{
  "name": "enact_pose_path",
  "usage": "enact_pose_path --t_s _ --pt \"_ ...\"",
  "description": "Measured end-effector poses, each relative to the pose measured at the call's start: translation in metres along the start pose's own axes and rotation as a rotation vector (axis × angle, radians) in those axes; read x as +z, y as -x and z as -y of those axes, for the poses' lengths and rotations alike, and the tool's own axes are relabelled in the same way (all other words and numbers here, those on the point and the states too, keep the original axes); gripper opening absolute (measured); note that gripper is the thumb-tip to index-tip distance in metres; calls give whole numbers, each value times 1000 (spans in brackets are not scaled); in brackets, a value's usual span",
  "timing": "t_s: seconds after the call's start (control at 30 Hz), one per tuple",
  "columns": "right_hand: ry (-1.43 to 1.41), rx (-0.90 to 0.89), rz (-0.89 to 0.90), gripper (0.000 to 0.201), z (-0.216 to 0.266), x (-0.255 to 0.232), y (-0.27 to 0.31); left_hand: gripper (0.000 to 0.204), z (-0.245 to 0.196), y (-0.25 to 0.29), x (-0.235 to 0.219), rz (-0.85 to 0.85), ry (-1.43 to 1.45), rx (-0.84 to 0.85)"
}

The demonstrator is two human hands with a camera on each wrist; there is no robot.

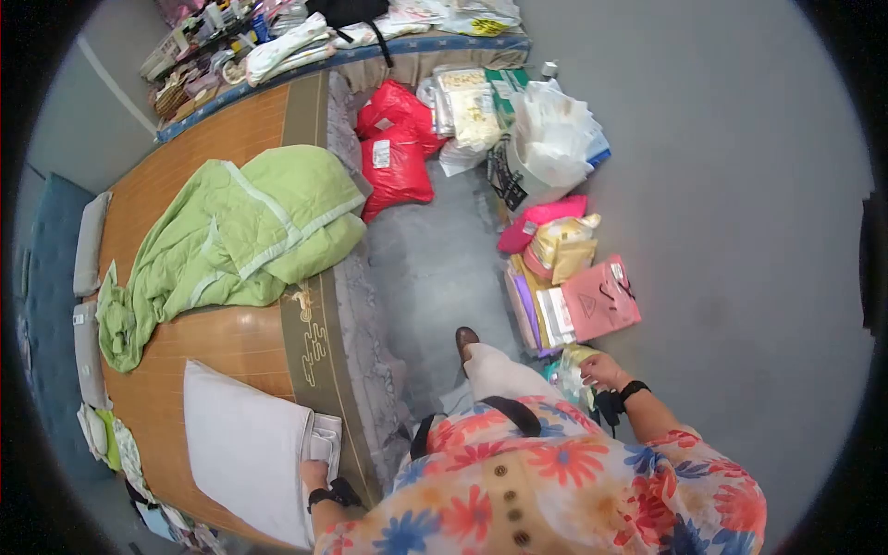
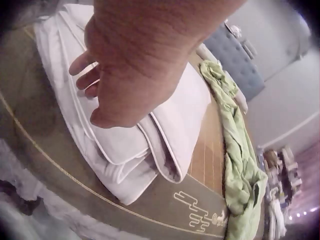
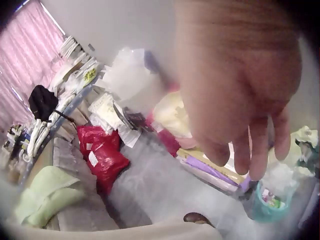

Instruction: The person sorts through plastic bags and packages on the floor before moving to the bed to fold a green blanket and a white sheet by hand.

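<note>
A folded piece of white bedding (image 1: 245, 444) with piped edges lies on the near end of the bed mat; its folded layers (image 2: 120, 145) show in the left wrist view. Over these layers is my left hand (image 1: 314, 474), fingers loosely extended, the fingertips right at the white cloth. My right hand (image 1: 606, 372) hangs at my right side, fingers relaxed and pointing down with nothing held, as the right wrist view shows. Below it in the head view are a small bin (image 3: 270, 202) with a plastic liner and a pink package (image 1: 601, 301).
A crumpled green quilt (image 1: 268, 208) lies farther up the brown bed mat (image 1: 240, 333). Red parcels (image 1: 398, 166), a bag with white plastic (image 1: 555, 129) and stacked packages (image 1: 536, 305) line the grey floor (image 1: 425, 268). Clothes and bags crowd the far bench (image 1: 425, 42).
</note>
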State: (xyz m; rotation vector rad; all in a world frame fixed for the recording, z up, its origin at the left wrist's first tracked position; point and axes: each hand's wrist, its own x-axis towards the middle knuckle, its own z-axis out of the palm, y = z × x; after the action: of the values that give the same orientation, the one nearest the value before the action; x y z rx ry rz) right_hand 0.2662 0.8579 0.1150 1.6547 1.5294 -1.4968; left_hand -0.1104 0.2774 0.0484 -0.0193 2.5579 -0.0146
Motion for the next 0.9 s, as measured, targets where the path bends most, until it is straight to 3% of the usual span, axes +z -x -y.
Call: enact_pose_path --t_s 0.03,0.1,0.17,0.27,0.3,0.33,0.37,0.4,0.47,0.57,0.63,0.67,0.7,0.77,0.83,0.9 --pt "87 -18 18 28 30 -14 -2 24 2 3 3 1 5 -23" --pt "188 -41 30 27 80 -38 -30 22 22 -14 38 20 56 129" --pt "417 -269 -14 26 119 -63 -80 20 24 -13 54 54 45 161" --pt "345 -312 -9 27 205 -77 -119 9 -64 28 11 -7 400 -36" --pt "343 -293 -15 28 247 -71 -116 9 -64 21 22 -8 414 -51" --pt "337 -272 -22 29 284 -66 -118 10 -52 8 49 -55 275 50" --pt "373 -385 5 30 308 -62 -135 11 -48 -2 61 -98 129 152" --pt "378 -419 27 26 340 -53 -138 11 -58 -8 52 -92 129 145" --pt "376 -445 45 22 383 -25 -150 25 -86 -33 25 108 319 -6" --pt "248 -547 138 22 429 -6 -171 23 -125 -110 4 118 413 -56" --pt "333 -456 220 24 455 1 -178 22 -184 -171 -47 67 109 120" --pt "309 -475 244 24 463 2 -192 22 -215 -192 -78 -37 325 208" --pt "309 -456 248 24 472 0 -195 23 -269 -207 -128 -75 252 168" --pt "239 -372 209 23 503 -4 -200 24 -336 -249 -192 -53 374 312" --pt "220 -328 203 24 526 -8 -228 27 -395 -293 -227 -170 323 438" --pt "217 -288 205 24 560 -13 -264 34 -453 -331 -252 -198 250 439"
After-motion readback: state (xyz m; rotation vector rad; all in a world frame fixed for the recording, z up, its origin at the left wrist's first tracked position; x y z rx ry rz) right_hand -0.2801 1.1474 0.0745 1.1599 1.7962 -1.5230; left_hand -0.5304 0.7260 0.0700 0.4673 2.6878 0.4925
